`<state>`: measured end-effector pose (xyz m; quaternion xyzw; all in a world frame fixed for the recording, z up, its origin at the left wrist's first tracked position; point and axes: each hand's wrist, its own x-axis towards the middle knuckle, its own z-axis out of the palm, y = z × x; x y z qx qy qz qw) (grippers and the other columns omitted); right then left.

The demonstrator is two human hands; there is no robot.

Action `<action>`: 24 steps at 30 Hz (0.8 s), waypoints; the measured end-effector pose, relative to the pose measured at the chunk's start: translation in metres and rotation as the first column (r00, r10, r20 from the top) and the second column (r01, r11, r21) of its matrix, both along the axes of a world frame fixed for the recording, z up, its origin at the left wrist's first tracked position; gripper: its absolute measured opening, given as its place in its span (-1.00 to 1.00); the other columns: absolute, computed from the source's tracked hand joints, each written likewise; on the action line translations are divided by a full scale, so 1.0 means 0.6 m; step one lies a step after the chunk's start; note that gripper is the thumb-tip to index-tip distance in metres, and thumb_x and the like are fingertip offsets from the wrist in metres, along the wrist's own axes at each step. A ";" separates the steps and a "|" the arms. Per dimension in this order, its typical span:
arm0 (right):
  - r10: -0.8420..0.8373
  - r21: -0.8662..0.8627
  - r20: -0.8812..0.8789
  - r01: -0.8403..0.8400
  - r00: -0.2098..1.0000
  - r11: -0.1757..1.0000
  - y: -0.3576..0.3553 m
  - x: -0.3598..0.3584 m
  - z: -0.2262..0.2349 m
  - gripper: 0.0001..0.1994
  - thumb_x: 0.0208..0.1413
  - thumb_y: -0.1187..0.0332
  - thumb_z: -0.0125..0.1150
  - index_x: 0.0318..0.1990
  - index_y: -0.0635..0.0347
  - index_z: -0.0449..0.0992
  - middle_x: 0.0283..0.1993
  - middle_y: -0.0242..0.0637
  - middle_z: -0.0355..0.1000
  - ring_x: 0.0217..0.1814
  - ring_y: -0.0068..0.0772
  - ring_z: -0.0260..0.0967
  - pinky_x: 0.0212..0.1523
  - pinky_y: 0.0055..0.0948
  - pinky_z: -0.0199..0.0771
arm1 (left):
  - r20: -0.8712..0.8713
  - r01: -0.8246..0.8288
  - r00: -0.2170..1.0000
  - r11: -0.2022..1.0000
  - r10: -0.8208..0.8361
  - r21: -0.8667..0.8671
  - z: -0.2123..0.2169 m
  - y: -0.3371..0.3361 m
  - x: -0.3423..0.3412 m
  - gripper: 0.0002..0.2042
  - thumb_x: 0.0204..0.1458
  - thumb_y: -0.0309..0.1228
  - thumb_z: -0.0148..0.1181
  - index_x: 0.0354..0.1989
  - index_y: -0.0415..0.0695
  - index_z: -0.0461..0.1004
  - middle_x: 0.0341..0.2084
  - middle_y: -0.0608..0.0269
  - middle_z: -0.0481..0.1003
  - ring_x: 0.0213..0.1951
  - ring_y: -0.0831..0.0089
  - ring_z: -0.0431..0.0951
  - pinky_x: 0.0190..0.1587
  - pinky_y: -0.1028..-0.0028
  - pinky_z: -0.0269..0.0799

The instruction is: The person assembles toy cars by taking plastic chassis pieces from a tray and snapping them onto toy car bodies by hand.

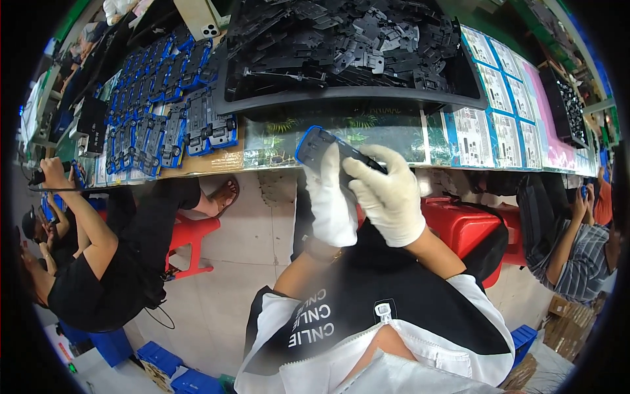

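Observation:
Both of my hands wear white gloves and hold one toy car (314, 146) above the table's near edge. Its blue body shows as a rim around a black underside, which faces up. My left hand (330, 205) grips it from below, thumb lying along the underside. My right hand (387, 194) has its fingers closed at the car's right end, over a black part; whether that part is separate from the car I cannot tell. Just beyond my hands stands a black bin (367, 98) heaped with black plastic chassis parts (367, 49).
Rows of blue toy cars (157, 125), black undersides up, lie on cardboard at the left. A phone (197, 20) stands behind them. Printed sheets (495, 92) cover the table's right side, near another black tray (563, 105). People sit at both sides, near red stools (190, 244).

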<state>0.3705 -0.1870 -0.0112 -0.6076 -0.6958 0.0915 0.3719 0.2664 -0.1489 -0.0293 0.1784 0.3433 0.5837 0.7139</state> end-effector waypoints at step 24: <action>-0.146 -0.169 -0.985 -0.330 0.092 0.929 -0.024 -0.014 -0.037 -0.34 0.05 0.50 0.36 0.32 0.27 0.22 0.30 -0.26 0.26 0.28 -0.37 0.23 0.28 -0.36 0.25 | -0.076 -0.117 0.989 0.989 0.124 0.089 0.002 0.011 -0.006 -0.69 0.22 -0.17 0.12 -0.01 -0.10 0.35 -0.22 0.23 0.51 -0.20 0.42 0.55 -0.11 0.39 0.53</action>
